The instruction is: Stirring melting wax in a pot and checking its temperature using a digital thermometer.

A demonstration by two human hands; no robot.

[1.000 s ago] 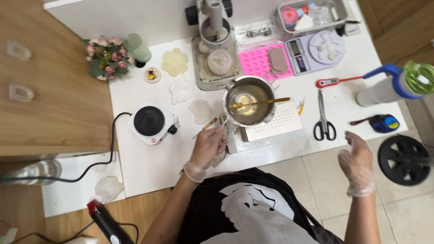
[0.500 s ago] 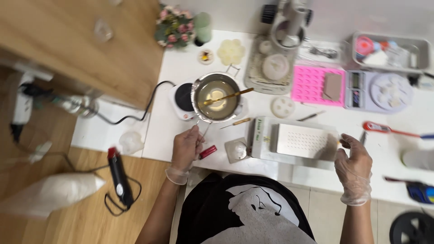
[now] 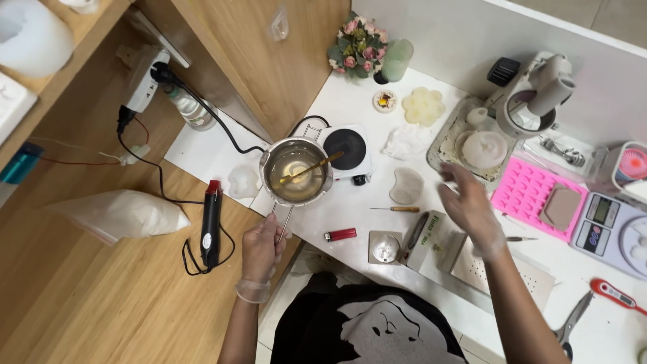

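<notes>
My left hand [image 3: 261,248], in a clear glove, grips the thin handle of a small steel melting pot [image 3: 295,171]. The pot holds pale liquid and a gold stirring stick, and it hangs over the table's left edge beside the black-topped hot plate [image 3: 346,151]. My right hand [image 3: 470,205], also gloved, hovers open and blurred above the table, between a white perforated box [image 3: 472,259] and a pink silicone mould [image 3: 539,195]. It holds nothing.
A red lighter [image 3: 340,234], a wooden-handled pick [image 3: 397,209], a small scale [image 3: 610,222], a red thermometer [image 3: 617,294], scissors [image 3: 573,320] and a press [image 3: 532,94] lie on the white table. A black heat gun [image 3: 211,224] and a white bag [image 3: 118,214] rest on the wooden surface at left.
My left hand has carried the pot off toward the left, away from the hot plate. My right hand has risen from the table's near edge to over the middle. The view has swung left.
</notes>
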